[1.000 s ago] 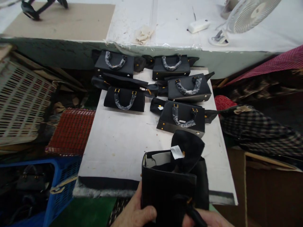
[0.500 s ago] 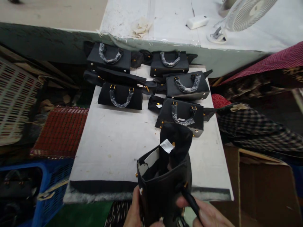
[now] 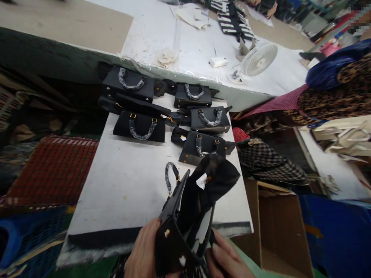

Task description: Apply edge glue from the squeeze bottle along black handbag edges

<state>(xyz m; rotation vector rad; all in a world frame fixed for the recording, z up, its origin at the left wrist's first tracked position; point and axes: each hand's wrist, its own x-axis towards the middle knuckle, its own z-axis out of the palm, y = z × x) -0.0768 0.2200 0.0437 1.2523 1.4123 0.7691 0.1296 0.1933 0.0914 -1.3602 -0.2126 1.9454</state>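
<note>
A black handbag [image 3: 171, 247] is held up at the near edge of the white table, tilted with its mouth open. A black flap [image 3: 222, 173] with a white tag [image 3: 201, 181] stands out of the opening, and pale panels show inside. One plastic-wrapped handle [image 3: 169, 177] sticks up at its left side. My left hand [image 3: 142, 249] grips the bag's left side, its fingertips partly hidden. On the right side, my right hand [image 3: 224, 255] is closed on the bag by its edge. Several similar black handbags [image 3: 139, 129] with wrapped handles lie on the table.
The white table [image 3: 121, 181] meets a higher white worktop [image 3: 150, 34] carrying a fan [image 3: 259, 60] and a small white box [image 3: 218, 61]. A cardboard box [image 3: 284, 227] stands at right, a blue basket [image 3: 34, 239] and a red woven mat [image 3: 55, 170] at left.
The handbag in my hands has turned, so its wrapped handle now shows at the left. My right hand has moved from a handle to the bag's right side. The view has shifted right and up.
</note>
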